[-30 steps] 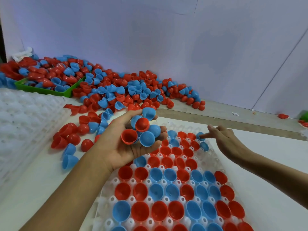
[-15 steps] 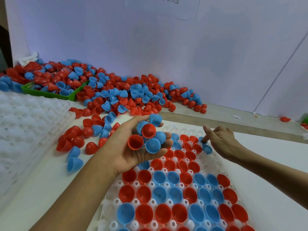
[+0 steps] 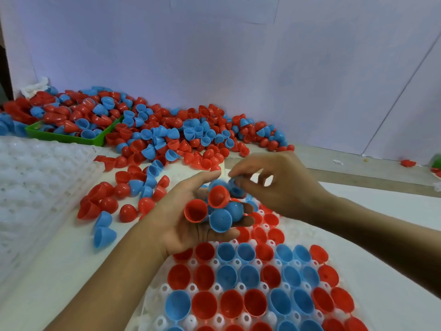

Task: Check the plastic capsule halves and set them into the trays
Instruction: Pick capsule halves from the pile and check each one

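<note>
My left hand (image 3: 188,223) is cupped palm-up over the white tray (image 3: 191,320) and holds several red and blue capsule halves (image 3: 216,207). My right hand (image 3: 276,185) reaches over from the right, and its thumb and fingers pinch a blue capsule half (image 3: 235,186) at the top of that handful. Red and blue halves sit open side up in many of the tray's cups. A big loose heap of capsule halves (image 3: 181,133) lies along the wall behind.
A stack of white trays (image 3: 35,187) stands at the left. A green bin (image 3: 66,137) full of halves sits at the back left. Loose halves (image 3: 124,194) lie scattered between that stack and the filled tray. A stray red half (image 3: 407,162) lies far right.
My right hand has left the tray's far edge, moved left and up to my left hand, and now pinches a blue half there. The left hand has barely moved.
</note>
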